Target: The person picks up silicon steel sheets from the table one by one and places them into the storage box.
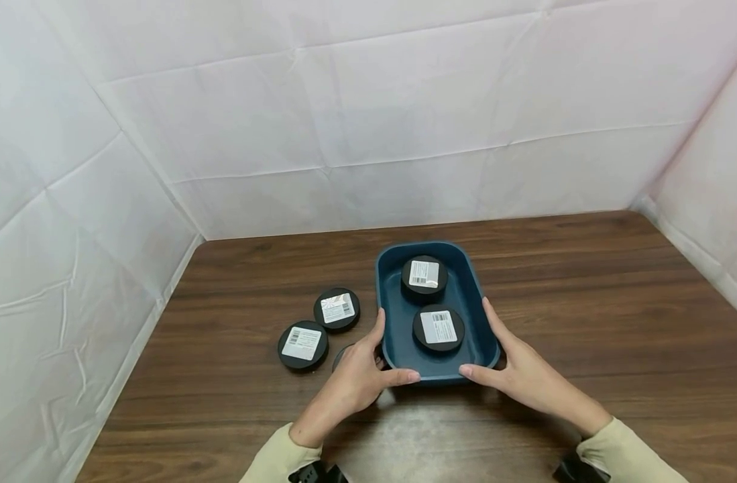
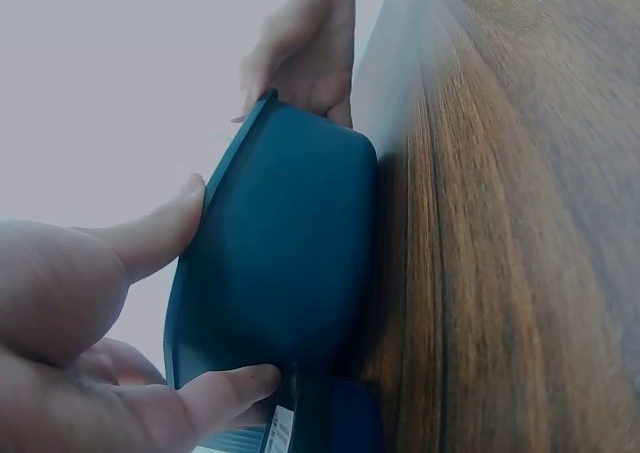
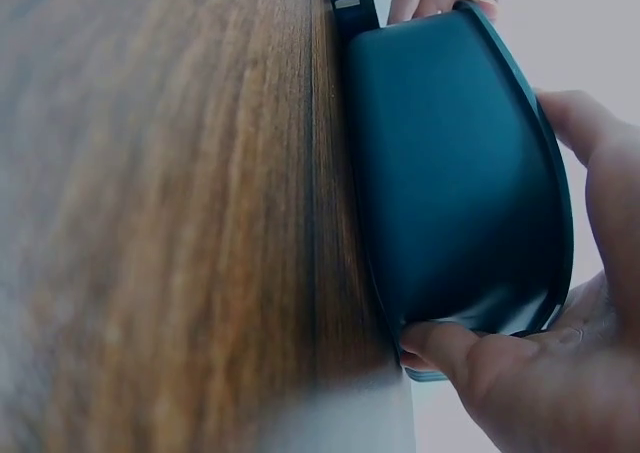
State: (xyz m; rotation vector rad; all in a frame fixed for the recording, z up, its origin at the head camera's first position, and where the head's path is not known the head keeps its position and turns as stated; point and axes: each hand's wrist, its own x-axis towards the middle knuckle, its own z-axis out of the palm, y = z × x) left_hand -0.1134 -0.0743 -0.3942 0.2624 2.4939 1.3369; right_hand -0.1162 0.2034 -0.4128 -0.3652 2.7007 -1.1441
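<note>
- Blue-green tray [image 1: 398, 315]: positioned between the two hands, which grasp it at its near corners.
- Left hand [image 1: 361, 376]: thumb on the near rim, fingers against the left wall; grip engaged.
- Right hand [image 1: 522, 376]: thumb on the near rim, fingers along the right wall; grip engaged.
- Tray form: rounded rectangle, smooth sloping walls, thin projecting lip. Contact between base and table cannot be determined.
- Tray contents: far disc [image 1: 424, 278] and near disc [image 1: 438, 329], both black, squat cylinders with white rectangular printed labels.
- Sleeves [image 1: 290, 456]: pale yellow-green fabric, with black devices [image 1: 310, 473] at the wrists.
- Left of tray: inner disc [image 1: 336, 310] and outer disc [image 1: 303, 346], same type, labels upward, side by side; half-hidden disc [image 1: 341, 356] behind the left hand.
- Tabletop [image 1: 585, 268]: dark brown wood grain, streaks running crosswise, dull glare near the tray's front.
- Enclosure: white sheeting [image 1: 404, 121] at left, rear and right, marked by fold creases and wrinkles.
</note>
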